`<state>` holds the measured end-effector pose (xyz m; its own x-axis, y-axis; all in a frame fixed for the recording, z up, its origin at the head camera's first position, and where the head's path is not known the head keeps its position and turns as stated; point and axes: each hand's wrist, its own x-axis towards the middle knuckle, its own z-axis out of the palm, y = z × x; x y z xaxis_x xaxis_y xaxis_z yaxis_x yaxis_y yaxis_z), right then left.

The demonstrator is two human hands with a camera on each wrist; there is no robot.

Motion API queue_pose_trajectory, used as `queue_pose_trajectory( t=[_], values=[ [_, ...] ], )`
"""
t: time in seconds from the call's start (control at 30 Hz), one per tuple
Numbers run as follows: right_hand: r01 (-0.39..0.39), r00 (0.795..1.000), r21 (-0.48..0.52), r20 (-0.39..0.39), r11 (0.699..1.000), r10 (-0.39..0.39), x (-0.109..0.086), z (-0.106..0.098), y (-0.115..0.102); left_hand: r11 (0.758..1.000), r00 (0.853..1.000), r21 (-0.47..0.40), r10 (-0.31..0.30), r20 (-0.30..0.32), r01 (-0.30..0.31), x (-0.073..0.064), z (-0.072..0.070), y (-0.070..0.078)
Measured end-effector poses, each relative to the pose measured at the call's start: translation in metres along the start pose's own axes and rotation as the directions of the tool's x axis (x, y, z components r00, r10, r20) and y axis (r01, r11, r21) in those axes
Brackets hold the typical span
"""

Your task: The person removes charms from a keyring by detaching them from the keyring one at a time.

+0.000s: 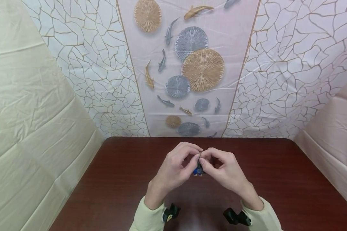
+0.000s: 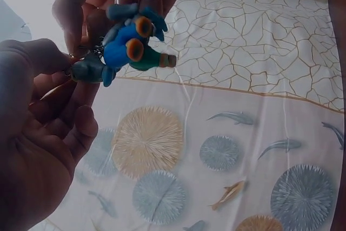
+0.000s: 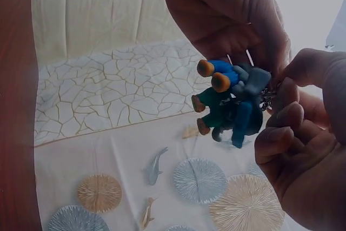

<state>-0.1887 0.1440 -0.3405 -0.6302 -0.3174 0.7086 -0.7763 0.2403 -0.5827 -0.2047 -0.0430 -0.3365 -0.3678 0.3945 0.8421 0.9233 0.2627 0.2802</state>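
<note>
A bunch of small figurines (image 1: 199, 171), blue and green with orange feet, hangs from a thin metal key ring (image 1: 200, 154) between both hands. My left hand (image 1: 173, 165) pinches the ring from the left with thumb and fingertips. From the other side my right hand (image 1: 227, 166) pinches it too, the two sets of fingertips nearly meeting. In the left wrist view a blue figurine (image 2: 116, 52) shows its orange feet, a green one beside it. Short chain links (image 3: 266, 101) join the figurines to the ring in the right wrist view; the ring itself is mostly hidden by fingers.
Beneath the hands lies a dark red-brown table (image 1: 118, 179). Behind it hangs a patterned cloth (image 1: 188, 106) with fish and round leaf shapes. Pale cloth (image 1: 46, 128) slopes down on the left, more pale cloth (image 1: 335, 144) on the right. Black wrist mounts (image 1: 172, 211) sit at the sleeves.
</note>
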Motion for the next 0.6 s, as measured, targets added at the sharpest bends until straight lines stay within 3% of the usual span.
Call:
queue_pose_trajectory(
  t=[0.17,0.27,0.6],
  values=[
    [0.106,0.994,0.05,-0.012,0.993,-0.105,0.0014,0.0004,0.0019,1.0,1.0,-0.013,-0.001,-0.013,0.001,0.0001,0.0003,0.0001],
    [0.125,0.992,0.062,-0.005,0.99,-0.125,0.0015,0.0009,0.0027,1.0,1.0,-0.005,-0.015,-0.02,0.015,-0.0001,0.0004,-0.0002],
    [-0.029,1.0,-0.004,0.004,1.0,0.029,-0.0008,-0.0017,-0.0007,1.0,1.0,0.01,0.005,-0.006,-0.005,0.0004,-0.0001,0.0006]
  ],
)
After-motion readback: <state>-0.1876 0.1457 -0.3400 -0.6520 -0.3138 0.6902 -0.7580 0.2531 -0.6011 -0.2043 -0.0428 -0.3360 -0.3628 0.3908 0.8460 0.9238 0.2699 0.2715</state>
